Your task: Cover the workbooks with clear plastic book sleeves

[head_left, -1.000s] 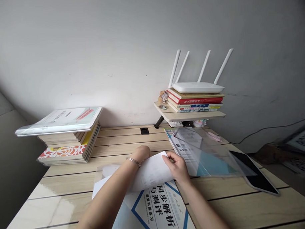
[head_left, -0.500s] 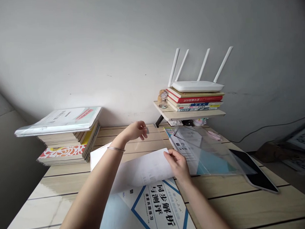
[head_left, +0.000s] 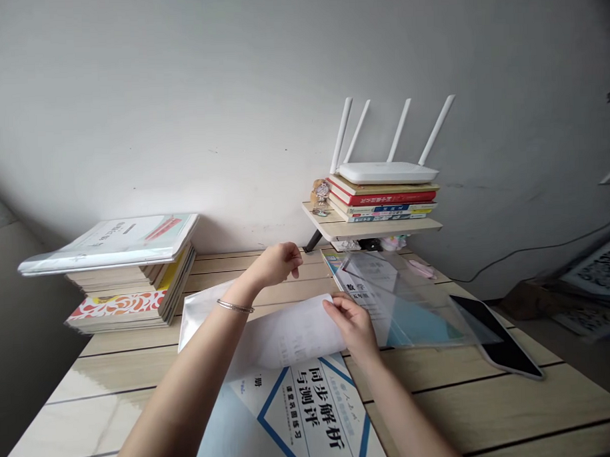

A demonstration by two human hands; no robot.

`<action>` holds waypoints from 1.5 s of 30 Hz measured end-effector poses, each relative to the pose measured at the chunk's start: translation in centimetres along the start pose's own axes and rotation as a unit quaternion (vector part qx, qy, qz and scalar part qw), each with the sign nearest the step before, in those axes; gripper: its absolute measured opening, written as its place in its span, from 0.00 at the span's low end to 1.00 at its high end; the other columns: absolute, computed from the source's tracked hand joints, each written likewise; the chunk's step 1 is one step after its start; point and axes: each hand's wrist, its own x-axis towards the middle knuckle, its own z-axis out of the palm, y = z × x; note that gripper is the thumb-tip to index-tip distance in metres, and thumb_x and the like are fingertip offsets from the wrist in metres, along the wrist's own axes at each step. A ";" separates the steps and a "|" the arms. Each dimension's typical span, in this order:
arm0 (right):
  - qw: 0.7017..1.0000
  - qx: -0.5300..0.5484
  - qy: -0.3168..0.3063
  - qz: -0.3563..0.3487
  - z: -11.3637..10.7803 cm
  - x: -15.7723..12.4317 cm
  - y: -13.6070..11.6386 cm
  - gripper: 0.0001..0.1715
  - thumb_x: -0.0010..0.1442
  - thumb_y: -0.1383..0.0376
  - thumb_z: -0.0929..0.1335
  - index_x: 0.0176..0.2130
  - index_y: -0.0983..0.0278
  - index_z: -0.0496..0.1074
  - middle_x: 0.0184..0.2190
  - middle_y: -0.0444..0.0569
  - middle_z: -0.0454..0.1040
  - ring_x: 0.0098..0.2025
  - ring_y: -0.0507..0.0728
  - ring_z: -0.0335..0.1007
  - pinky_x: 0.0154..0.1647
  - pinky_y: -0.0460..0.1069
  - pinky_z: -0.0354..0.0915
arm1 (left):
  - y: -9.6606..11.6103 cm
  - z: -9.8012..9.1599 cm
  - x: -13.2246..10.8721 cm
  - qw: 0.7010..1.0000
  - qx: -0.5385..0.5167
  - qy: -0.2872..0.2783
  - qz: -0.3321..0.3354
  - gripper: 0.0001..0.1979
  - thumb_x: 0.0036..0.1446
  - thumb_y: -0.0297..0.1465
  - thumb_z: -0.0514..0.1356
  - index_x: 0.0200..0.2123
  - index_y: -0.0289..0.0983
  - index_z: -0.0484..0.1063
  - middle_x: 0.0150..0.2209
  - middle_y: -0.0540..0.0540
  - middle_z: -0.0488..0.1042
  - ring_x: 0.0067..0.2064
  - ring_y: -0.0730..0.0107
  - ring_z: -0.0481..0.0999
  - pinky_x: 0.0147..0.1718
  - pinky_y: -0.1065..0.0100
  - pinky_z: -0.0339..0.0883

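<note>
A blue and white workbook lies on the wooden table just in front of me. Its white cover leaf is folded up and back. My right hand pinches the right edge of that leaf. My left hand, a thin bracelet on the wrist, is raised beyond the book near the wall. Its fingers are pinched together on the edge of a clear plastic sheet that runs under the leaf.
A tall pile of books stands at the left. A small shelf at the wall carries books and a white router. Another book under a clear cover and a dark tablet lie at the right.
My left hand has risen from the white leaf and moved toward the wall, drawing the clear sheet up with it. My right hand has stayed on the leaf's edge.
</note>
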 end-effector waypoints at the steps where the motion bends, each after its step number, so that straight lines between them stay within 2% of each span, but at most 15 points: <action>1: 1.000 0.003 0.004 0.002 0.0 0.0 0.1 0.17 0.54 0.54 0.68 0.24 0.64 0.70 0.32 0.49 0.69 0.34 0.55 0.65 0.35 0.48 0.61 | 0.1 0.0 -0.1 1.000 0.007 0.003 0.006 0.03 0.55 0.29 0.52 0.30 0.37 0.64 0.24 0.52 0.75 0.19 0.79 0.63 0.21 0.75 0.60; 7: 1.000 0.002 0.027 -0.011 0.2 -0.1 0.0 0.16 0.53 0.54 0.69 0.26 0.64 0.72 0.34 0.50 0.70 0.36 0.56 0.66 0.36 0.49 0.63 | 0.4 -0.1 -0.4 0.997 0.057 0.026 0.036 0.04 0.55 0.28 0.52 0.30 0.37 0.66 0.25 0.51 0.76 0.21 0.78 0.64 0.23 0.75 0.59; 12: 1.000 -0.001 0.007 -0.013 0.3 -0.2 -0.3 0.15 0.54 0.55 0.69 0.26 0.63 0.72 0.32 0.48 0.70 0.34 0.55 0.66 0.35 0.48 0.63 | 0.2 -0.1 -0.9 0.992 0.104 0.057 0.051 0.05 0.55 0.27 0.52 0.30 0.38 0.67 0.24 0.52 0.77 0.25 0.74 0.68 0.26 0.74 0.59; 17: 0.999 -0.032 0.026 -0.034 0.5 -0.3 -0.5 0.15 0.54 0.54 0.69 0.25 0.63 0.71 0.30 0.48 0.69 0.33 0.55 0.65 0.35 0.49 0.62 | 0.1 0.1 -1.3 0.991 0.108 0.059 0.061 0.05 0.54 0.27 0.52 0.29 0.38 0.67 0.24 0.53 0.77 0.26 0.74 0.69 0.27 0.74 0.60; 21: 0.998 -0.018 0.040 -0.044 0.7 -0.4 0.0 0.13 0.54 0.55 0.69 0.28 0.62 0.71 0.30 0.47 0.69 0.33 0.54 0.64 0.35 0.48 0.62 | 0.3 0.2 -1.4 0.988 0.121 0.063 0.067 0.06 0.54 0.26 0.52 0.29 0.39 0.67 0.25 0.53 0.77 0.26 0.73 0.70 0.27 0.74 0.59; 28: 0.999 -0.002 0.042 -0.012 1.1 -0.7 0.2 0.15 0.55 0.55 0.68 0.26 0.63 0.67 0.25 0.44 0.65 0.29 0.52 0.61 0.33 0.47 0.60 | 0.5 0.0 -1.8 0.987 0.128 0.066 0.066 0.06 0.54 0.26 0.52 0.28 0.38 0.67 0.24 0.53 0.77 0.26 0.73 0.69 0.26 0.73 0.59; 34: 1.000 0.019 0.013 -0.010 0.5 -0.4 -0.8 0.16 0.55 0.55 0.68 0.26 0.64 0.71 0.33 0.50 0.71 0.36 0.56 0.66 0.38 0.49 0.63 | 0.3 -0.4 -2.0 0.989 0.112 0.082 0.056 0.06 0.55 0.27 0.51 0.30 0.38 0.67 0.25 0.52 0.77 0.25 0.73 0.69 0.25 0.73 0.59; 41: 0.999 -0.027 0.035 -0.026 0.6 -0.5 -0.4 0.15 0.55 0.55 0.68 0.26 0.63 0.71 0.33 0.49 0.70 0.36 0.56 0.66 0.38 0.50 0.62 | 0.2 0.1 -1.8 0.989 0.113 0.069 0.067 0.06 0.54 0.26 0.52 0.29 0.38 0.68 0.24 0.52 0.77 0.26 0.72 0.71 0.26 0.73 0.59; 45: 0.999 -0.010 0.040 -0.020 1.0 -0.6 0.2 0.15 0.55 0.55 0.68 0.26 0.63 0.69 0.30 0.47 0.69 0.34 0.55 0.64 0.37 0.49 0.62 | 0.2 0.4 -1.8 0.988 0.118 0.069 0.070 0.06 0.54 0.25 0.52 0.30 0.38 0.68 0.25 0.52 0.77 0.27 0.73 0.71 0.26 0.73 0.59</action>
